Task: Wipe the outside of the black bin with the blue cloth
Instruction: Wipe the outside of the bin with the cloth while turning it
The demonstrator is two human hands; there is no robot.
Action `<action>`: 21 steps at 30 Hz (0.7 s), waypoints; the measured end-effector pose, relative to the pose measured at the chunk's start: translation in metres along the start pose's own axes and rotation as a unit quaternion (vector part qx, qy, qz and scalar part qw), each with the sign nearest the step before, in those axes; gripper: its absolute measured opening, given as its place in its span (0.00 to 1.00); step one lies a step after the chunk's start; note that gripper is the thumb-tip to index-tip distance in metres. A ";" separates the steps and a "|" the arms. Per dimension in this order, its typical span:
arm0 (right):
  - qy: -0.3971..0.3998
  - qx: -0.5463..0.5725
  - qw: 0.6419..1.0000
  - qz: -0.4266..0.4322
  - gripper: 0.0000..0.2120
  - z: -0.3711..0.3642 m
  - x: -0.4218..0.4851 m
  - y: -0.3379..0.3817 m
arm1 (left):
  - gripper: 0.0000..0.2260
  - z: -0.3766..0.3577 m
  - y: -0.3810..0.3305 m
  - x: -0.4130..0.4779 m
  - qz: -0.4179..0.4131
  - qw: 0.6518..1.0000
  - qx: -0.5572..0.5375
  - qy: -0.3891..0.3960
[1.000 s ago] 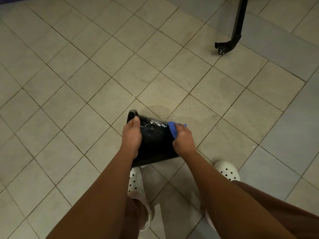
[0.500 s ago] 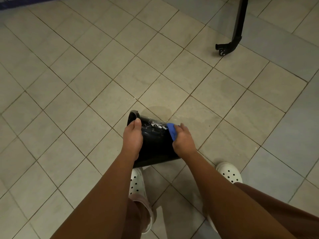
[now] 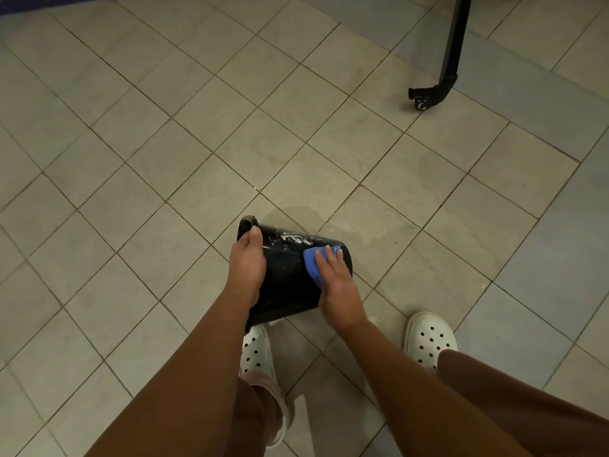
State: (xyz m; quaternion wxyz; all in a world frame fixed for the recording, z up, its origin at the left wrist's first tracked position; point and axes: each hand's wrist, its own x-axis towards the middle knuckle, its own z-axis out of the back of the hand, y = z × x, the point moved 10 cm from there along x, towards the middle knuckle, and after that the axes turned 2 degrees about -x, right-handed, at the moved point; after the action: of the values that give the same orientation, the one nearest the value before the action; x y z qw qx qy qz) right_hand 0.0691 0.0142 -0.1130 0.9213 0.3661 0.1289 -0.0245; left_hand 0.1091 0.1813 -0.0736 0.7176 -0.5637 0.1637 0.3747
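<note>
- Bin (image 3: 286, 285), head view: black, tipped on its side low over the floor (image 3: 131, 159), just ahead of the person's feet and a little below the middle of the picture.
- Its lipped rim points left and its narrower base points right. I cannot tell whether it touches the tiles.
- White streaks (image 3: 291, 239) lie across the upper wall, between the two hands.
- The left hand (image 3: 247, 268) grips the bin at the rim end. The thumb lies along the top toward the lip and the palm is on the wall. The other fingers are out of sight round the far side.
- The cloth (image 3: 311, 263) is blue and bunched, and lies on the wall near the base end.
- The right hand (image 3: 337, 288) lies on the cloth, its fingers (image 3: 328, 255) straight and close together, pressing it flat to the bin. The thumb is hidden.
- A strip of cloth shows to the left of that hand, and a corner shows past the fingertips.
- Both forearms come in bare from the bottom edge.
- The floor has pale square tiles set on the diagonal, with darker grey tiles to the right and top right.
- A damp-looking patch (image 3: 333, 222) darkens the tile just beyond the bin.
- The person wears two white clogs with holes. The left clog (image 3: 255, 354) is just below the bin's lower edge, and the right clog (image 3: 430, 341) stands apart to the right.
- A brown trouser leg (image 3: 510, 400) runs from the right clog to the bottom right corner.
- A black post (image 3: 456, 37) comes down from the top edge at upper right and bends to a caster (image 3: 420, 102) on the floor, well apart from the bin.
</note>
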 end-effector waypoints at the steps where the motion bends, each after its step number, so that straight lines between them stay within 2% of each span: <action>1: 0.000 0.002 1.000 -0.005 0.31 0.004 0.005 -0.003 | 0.19 0.000 0.000 -0.001 -0.001 1.000 -0.005 -0.002; 7: -0.002 0.012 0.992 -0.128 0.33 0.004 0.010 -0.016 | 0.18 -0.005 -0.003 -0.004 -0.013 1.000 -0.015 0.000; 9: -0.015 0.002 0.995 -0.099 0.32 0.000 0.001 -0.006 | 0.18 -0.002 -0.002 -0.002 -0.006 1.000 -0.016 -0.004; 12: -0.036 0.008 0.999 0.002 0.31 -0.003 -0.009 0.020 | 0.17 -0.001 -0.002 0.000 -0.010 1.000 -0.012 -0.001; 15: -0.033 0.015 0.999 0.021 0.29 0.004 0.006 0.027 | 0.16 -0.002 -0.004 0.000 -0.021 1.000 -0.011 0.007; 19: 0.020 0.019 0.998 -0.064 0.32 0.006 0.025 0.015 | 0.16 -0.003 -0.003 -0.001 -0.020 1.000 -0.015 0.002; 21: 0.021 0.021 0.993 -0.117 0.34 0.008 0.026 0.008 | 0.17 -0.005 -0.004 -0.004 -0.022 1.000 -0.012 0.004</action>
State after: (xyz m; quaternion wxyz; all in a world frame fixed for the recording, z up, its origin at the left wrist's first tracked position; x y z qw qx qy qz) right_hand 0.0966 0.0158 -0.1090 0.9011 0.3686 0.1899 -0.1271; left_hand 0.1100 0.1752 -0.0702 0.7182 -0.5771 0.1503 0.3585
